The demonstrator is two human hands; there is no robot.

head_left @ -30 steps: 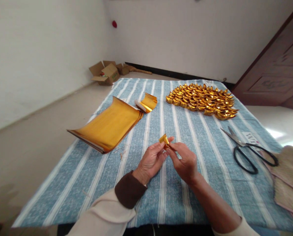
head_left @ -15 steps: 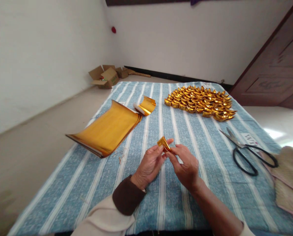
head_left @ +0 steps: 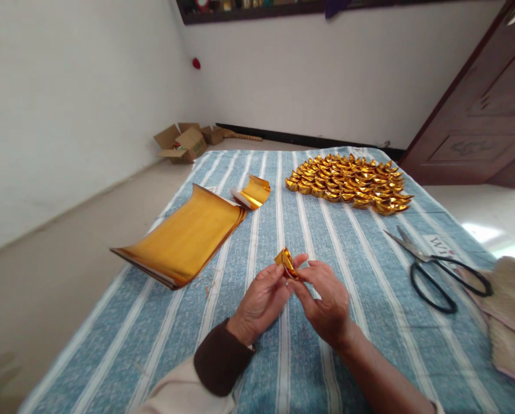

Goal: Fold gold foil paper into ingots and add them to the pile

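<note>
A small folded piece of gold foil paper [head_left: 285,261] is held between my two hands, above the striped cloth. My left hand [head_left: 263,296] pinches its left side between thumb and fingers. On the right, my right hand [head_left: 326,299] grips the lower right edge with thumb and forefinger. The paper looks partly folded, with a curved, opened lip facing me. Beyond my hands lies a cluster of folded gold paper ingots [head_left: 347,183]. To the left are a stack of gold foil sheets [head_left: 183,236] and a smaller curled stack of gold foil paper [head_left: 254,192].
Black-handled scissors [head_left: 430,264] lie open at the right, beside a beige cloth [head_left: 510,310] at the table's edge. A blue-and-white striped tablecloth [head_left: 166,351] covers the table. An open cardboard box [head_left: 183,144] stands on the floor behind, and a dark red door [head_left: 473,115] is at the right.
The folded foil paper has opened a little along its lip as my fingers work at it. Both hands stay in nearly the same place; the camera view has tilted slightly upward.
</note>
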